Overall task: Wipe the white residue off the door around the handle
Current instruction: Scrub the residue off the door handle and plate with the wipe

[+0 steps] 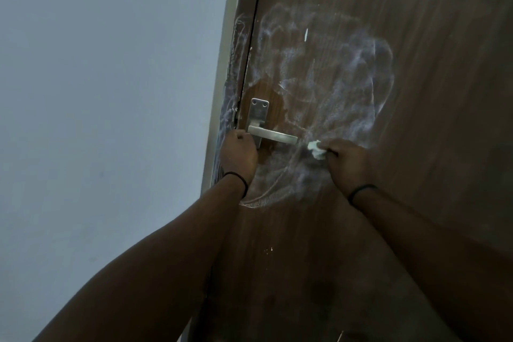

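A brown wooden door (416, 36) carries a wide smear of white residue (341, 78) around a silver lever handle (273, 136) on its metal plate. A patch of bare wood shows just around the plate. My left hand (240, 153) is curled at the inner end of the lever, by the door's edge; whether it grips the lever is hidden. My right hand (347, 164) pinches a small crumpled white tissue (316, 149) against the door, just right of the lever's tip.
The door frame (233, 69) runs along the door's left edge, with white streaks on it. A plain grey wall (97, 91) fills the left side. A few white specks (267, 250) sit lower on the door.
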Available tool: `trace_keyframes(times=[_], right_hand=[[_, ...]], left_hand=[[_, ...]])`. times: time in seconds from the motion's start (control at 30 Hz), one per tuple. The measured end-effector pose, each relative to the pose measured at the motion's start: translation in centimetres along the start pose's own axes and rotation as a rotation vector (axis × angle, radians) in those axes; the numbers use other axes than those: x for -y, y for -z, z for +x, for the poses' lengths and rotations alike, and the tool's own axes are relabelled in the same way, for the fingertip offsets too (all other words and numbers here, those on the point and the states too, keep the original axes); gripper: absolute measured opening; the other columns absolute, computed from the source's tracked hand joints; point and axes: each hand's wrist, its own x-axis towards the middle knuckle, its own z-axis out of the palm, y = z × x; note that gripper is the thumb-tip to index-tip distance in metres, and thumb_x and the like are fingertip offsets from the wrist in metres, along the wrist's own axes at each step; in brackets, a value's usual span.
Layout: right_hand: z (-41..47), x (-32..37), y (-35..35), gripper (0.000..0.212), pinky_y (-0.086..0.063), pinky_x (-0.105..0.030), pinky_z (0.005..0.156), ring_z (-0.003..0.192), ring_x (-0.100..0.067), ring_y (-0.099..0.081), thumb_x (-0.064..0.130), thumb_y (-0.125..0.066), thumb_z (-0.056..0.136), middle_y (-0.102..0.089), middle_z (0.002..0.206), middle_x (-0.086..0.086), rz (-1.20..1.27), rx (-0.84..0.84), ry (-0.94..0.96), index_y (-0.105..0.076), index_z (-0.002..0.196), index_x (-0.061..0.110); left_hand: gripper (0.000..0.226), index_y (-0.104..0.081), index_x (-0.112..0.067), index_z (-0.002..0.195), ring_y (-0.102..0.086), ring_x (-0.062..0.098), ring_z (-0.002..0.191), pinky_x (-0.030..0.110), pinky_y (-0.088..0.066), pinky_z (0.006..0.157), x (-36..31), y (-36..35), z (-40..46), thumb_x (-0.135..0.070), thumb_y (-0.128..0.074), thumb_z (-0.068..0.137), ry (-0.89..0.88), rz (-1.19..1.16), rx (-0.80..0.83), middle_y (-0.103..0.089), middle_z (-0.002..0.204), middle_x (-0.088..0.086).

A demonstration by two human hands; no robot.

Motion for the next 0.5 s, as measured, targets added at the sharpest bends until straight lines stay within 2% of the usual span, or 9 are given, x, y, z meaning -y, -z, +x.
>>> trace_keyframes(times=[0.07,0.13,0.2,0.27,0.33,0.43,0.5], right_hand=[[0.1,1.6,-1.5,0.023,-0.056,-0.031,0.087,0.097,-0.024,-0.067,-0.004,-0.061,0.089,-0.071,0.109,-0.012,0.379,-0.107,-0.451,-0.071,0.108,0.002],[0.5,4.0,-3.8,0.026,-0.059,-0.030,0.082,0.099,-0.024,-0.066,-0.009,-0.055,0.091,-0.065,0.115,-0.017,0.897,-0.108,-0.815,-0.064,0.115,-0.004],[0.6,7.1,-5.9,0.030,-0.058,-0.030,0.085,0.101,-0.025,-0.063,-0.010,-0.046,0.095,-0.058,0.118,-0.019,1.317,-0.058,-1.013,-0.056,0.122,-0.005],[0.5,9.6,-8.2,0.030,-0.059,-0.031,0.083,0.095,-0.025,-0.063,-0.007,-0.040,0.098,-0.060,0.112,-0.020,1.515,0.026,-1.062,-0.054,0.125,-0.006],[0.7,11.5,-10.3,0.031,-0.057,-0.034,0.080,0.091,-0.028,-0.064,-0.001,-0.038,0.100,-0.062,0.107,-0.021,1.671,0.117,-1.047,-0.055,0.126,-0.005],[1.6,12.7,-11.7,0.028,-0.059,-0.033,0.068,0.083,-0.026,-0.063,0.005,-0.038,0.101,-0.062,0.098,-0.018,1.794,0.117,-1.075,-0.058,0.119,-0.003],[1.9,12.4,-11.5,0.028,-0.058,-0.031,0.081,0.088,-0.027,-0.065,0.002,-0.039,0.101,-0.064,0.105,-0.021,1.793,0.050,-1.099,-0.056,0.121,-0.009]], left_hand=[[0.025,-0.064,-0.014,0.109,-0.064,0.029,0.098,0.044,-0.055,0.086,-0.3,-0.1,0.0,-0.019,-0.043,0.097,-0.028,0.009,-0.011,-0.068,0.106,0.009],[0.030,-0.066,-0.013,0.115,-0.060,0.020,0.096,0.031,-0.050,0.079,-0.7,-0.2,-0.2,-0.021,-0.042,0.099,-0.101,0.043,-0.013,-0.066,0.107,0.002],[0.028,-0.068,-0.013,0.102,-0.056,0.013,0.084,0.023,-0.042,0.067,-0.8,-0.1,-0.4,-0.022,-0.041,0.100,-0.172,0.082,0.007,-0.064,0.092,-0.002],[0.032,-0.064,-0.012,0.082,-0.053,0.015,0.073,0.027,-0.038,0.060,-0.5,0.1,-0.1,-0.023,-0.040,0.099,-0.203,0.137,0.022,-0.061,0.076,-0.001],[0.039,-0.061,-0.015,0.071,-0.053,0.017,0.069,0.029,-0.037,0.059,-0.1,0.7,0.4,-0.029,-0.039,0.100,-0.206,0.209,0.018,-0.060,0.070,0.001],[0.050,-0.054,-0.020,0.060,-0.050,0.017,0.061,0.030,-0.036,0.059,0.0,1.4,1.2,-0.040,-0.037,0.102,-0.216,0.252,0.027,-0.053,0.060,-0.001],[0.053,-0.055,-0.020,0.059,-0.050,0.016,0.059,0.031,-0.037,0.059,-0.1,1.5,1.3,-0.044,-0.034,0.102,-0.222,0.274,0.050,-0.053,0.059,-0.001]])
